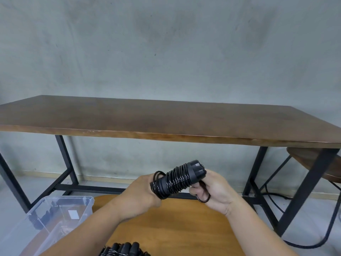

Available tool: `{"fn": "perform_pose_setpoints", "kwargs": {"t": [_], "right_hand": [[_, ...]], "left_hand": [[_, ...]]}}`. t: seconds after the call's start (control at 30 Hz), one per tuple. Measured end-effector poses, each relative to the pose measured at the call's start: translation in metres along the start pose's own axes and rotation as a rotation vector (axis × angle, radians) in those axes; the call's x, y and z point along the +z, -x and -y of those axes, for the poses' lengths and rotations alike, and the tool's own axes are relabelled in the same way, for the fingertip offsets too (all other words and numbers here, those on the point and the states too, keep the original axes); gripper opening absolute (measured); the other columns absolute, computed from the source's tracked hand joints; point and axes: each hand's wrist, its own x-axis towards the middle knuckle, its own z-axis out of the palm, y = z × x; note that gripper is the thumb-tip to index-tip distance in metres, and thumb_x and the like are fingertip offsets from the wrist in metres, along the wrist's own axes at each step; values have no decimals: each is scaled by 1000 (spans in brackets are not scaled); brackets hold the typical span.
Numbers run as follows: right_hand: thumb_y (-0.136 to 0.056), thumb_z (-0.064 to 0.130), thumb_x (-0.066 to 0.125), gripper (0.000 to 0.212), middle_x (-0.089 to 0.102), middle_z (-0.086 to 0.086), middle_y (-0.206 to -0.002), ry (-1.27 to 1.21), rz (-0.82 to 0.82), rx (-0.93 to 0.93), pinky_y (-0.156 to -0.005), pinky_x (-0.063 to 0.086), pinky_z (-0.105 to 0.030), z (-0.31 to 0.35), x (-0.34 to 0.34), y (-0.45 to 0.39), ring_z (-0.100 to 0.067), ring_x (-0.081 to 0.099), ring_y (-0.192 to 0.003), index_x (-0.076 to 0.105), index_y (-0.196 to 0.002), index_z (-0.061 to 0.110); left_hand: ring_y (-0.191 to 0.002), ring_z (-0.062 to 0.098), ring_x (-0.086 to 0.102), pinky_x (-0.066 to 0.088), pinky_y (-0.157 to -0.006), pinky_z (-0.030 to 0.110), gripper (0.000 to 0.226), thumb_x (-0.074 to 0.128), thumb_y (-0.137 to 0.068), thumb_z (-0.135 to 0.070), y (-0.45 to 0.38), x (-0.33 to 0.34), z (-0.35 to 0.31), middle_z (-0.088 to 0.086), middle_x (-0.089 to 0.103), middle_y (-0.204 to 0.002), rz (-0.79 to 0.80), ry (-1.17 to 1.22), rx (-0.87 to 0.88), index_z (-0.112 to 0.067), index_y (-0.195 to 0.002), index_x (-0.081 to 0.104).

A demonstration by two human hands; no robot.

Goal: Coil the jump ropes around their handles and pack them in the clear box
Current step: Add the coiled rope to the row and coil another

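Clenched in both grips, the coiled jump rope point(178, 179) sits slantwise in the air above the round wooden counter point(171, 224), its two black handles side by side under glossy black cord wound in tight turns. My left hand point(140, 194) wraps the lower end, so that end is mostly hidden behind my knuckles, with a few loose loops sticking out past them. My right hand point(212, 191) holds the upper end just below the ribbed, rounded caps, and its fingers pinch a small loop of cord that curls under my palm; I cannot make out where that loop ends.

Left of the round counter and lower, the clear box point(55, 220) stands open, its thin plastic walls cloudy; dark shapes and a pale label show inside, too blurred to name. At the near edge of the round counter, a second wound bundle point(125, 249) of black handles is cut off by the frame. Beyond it stands a long brown table point(166, 119) on black metal legs, against a grey wall.
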Motion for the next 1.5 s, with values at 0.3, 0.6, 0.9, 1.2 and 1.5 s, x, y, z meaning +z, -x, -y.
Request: {"fn": "perform_pose_setpoints", "kwargs": {"t": [0.3,0.6,0.9,1.2,1.5], "right_hand": [[-71,0,53,15,41,-1,-65,250,-130,-76,-53,27,-26,-14,14,19,-10,35,-56,59,-69,14],[-99,34,55,25,39,4,-71,420,-252,-57,-50,27,-22,-22,22,18,-9,35,-59,53,-84,14],[-96,34,57,27,39,3,-65,399,-362,67,-49,22,-26,-28,21,18,-11,33,-55,54,-77,15],[-93,36,59,26,41,2,-62,513,-385,116,-46,28,-24,-25,30,14,-12,38,-54,59,-79,14],[-88,38,60,26,46,7,-55,513,-426,170,-45,30,-24,-27,25,11,-11,41,-53,59,-71,18]], "left_hand": [[-47,11,30,26,-46,21,28,59,-61,8,1,13,11,-9,38,-55,-101,32,-100,-15,-75,52],[-51,7,40,33,-49,15,27,63,-73,6,1,32,17,-4,48,-66,-67,-50,-200,-12,-93,59],[-138,13,38,30,-114,32,145,91,-43,-61,-1,14,26,-5,39,-152,257,-28,-347,-31,-157,7],[-124,12,51,43,-100,25,69,65,-87,-49,-11,37,3,-15,54,-133,60,-477,-17,-39,-146,32],[-86,10,62,49,-77,27,39,53,-93,-52,-20,61,16,-18,60,-100,-65,-424,35,-42,-131,45]]}}
